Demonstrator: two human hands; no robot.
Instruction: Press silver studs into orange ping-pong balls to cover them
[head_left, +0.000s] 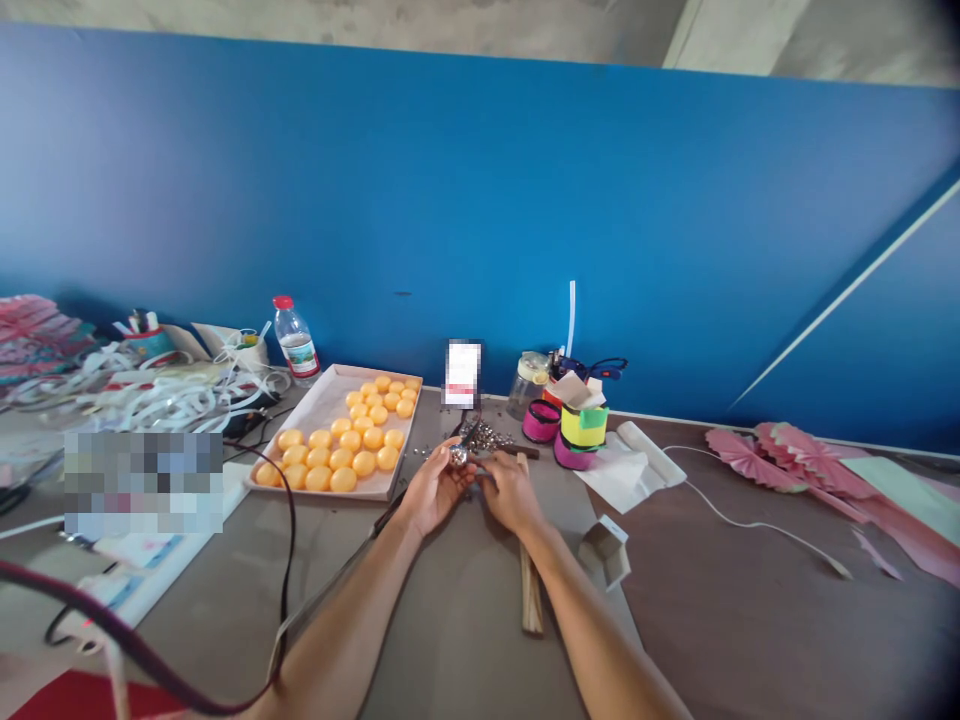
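My left hand point(433, 493) is closed, palm partly turned up, around a small shiny metal piece point(458, 456) near its thumb and fingertips; the exact kind is too small to tell. Close beside it, my right hand point(511, 492) has its fingers bent together, and whatever they may pinch is hidden. Just beyond both hands lies a pile of small silvery metal parts point(491, 436). A hammer with a wooden handle point(531, 600) rests partly under my right hand and forearm, its dark head point(527, 452) past the fingers.
Left of the hands, a shallow cardboard tray point(307, 408) holds several orange-yellow balls. Behind stand a water bottle point(295, 340), a phone point(462, 375) with blurred screen and a glass jar point(527, 385). Tape-like coloured rolls point(583, 428) and a small white box point(604, 553) lie right. Cables cross the left.
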